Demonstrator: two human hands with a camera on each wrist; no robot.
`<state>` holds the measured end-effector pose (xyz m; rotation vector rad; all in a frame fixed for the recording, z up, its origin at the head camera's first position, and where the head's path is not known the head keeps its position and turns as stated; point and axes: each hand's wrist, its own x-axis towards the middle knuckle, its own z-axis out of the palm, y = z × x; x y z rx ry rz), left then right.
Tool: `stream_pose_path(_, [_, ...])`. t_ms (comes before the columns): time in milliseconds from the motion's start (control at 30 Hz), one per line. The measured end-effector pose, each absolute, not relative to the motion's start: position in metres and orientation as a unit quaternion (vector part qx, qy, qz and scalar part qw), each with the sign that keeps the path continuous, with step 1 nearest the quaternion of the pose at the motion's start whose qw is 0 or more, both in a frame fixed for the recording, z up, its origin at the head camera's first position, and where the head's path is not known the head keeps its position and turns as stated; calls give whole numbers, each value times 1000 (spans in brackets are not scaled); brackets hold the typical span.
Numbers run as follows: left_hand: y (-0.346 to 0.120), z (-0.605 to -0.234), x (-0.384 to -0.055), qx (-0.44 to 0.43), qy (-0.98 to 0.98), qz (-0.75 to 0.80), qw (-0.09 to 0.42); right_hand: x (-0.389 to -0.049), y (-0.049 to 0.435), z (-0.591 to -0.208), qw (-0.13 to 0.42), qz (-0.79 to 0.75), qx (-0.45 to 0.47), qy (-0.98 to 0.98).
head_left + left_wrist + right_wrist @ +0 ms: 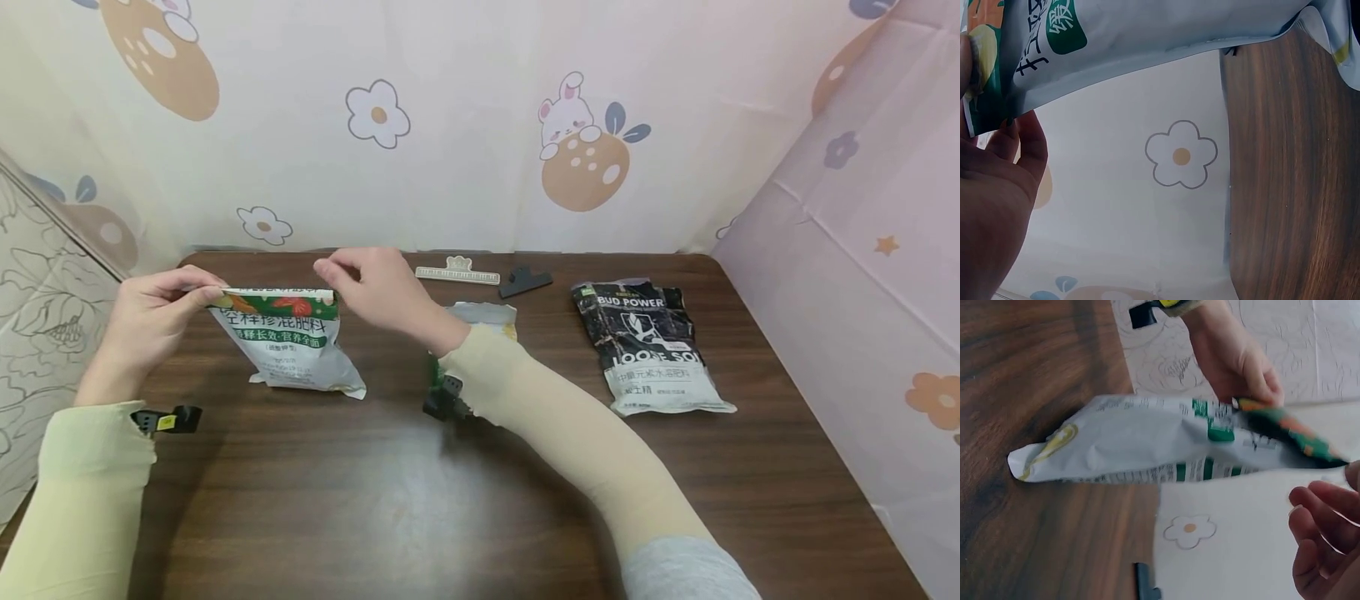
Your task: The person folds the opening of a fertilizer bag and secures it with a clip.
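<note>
A white and green fertilizer bag (292, 350) stands upright on the table at the left, its top folded into a flat band. My left hand (153, 321) pinches the left end of that band between thumb and fingers. Beside the band's right end is my right hand (386, 292), its thumb close to the corner. In the right wrist view the right hand's fingers (1319, 515) are loosely bent, apart from the bag. The left wrist view shows the bag's side (1147, 37) and the left hand (997, 187) at its folded end.
At the table's back lie a pale ruler-like sealing clip (457, 273) and a black clip (525, 282). A black and white soil fertilizer bag (652, 350) lies at the right. Another bag (487, 315) is partly hidden behind my right forearm. A patterned curtain (465, 167) hangs behind.
</note>
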<state>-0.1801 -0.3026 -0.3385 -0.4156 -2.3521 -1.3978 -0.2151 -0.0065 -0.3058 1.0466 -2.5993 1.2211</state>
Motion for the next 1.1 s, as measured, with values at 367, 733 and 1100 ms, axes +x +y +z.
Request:
stream_pose_path(367, [-298,-341,-183,-141,-839,-488,195,-255,2,-335,2,396,263,-880])
stream_pose_path(733, [-304,-346,-181,-173,-800,-538,200,-284,-23,-360,-47,289,241,-925])
stream_pose_path(1100, [-305,-348,-182,-210,-735,-620,179,-299,-36,-372,-52,153,239,-957])
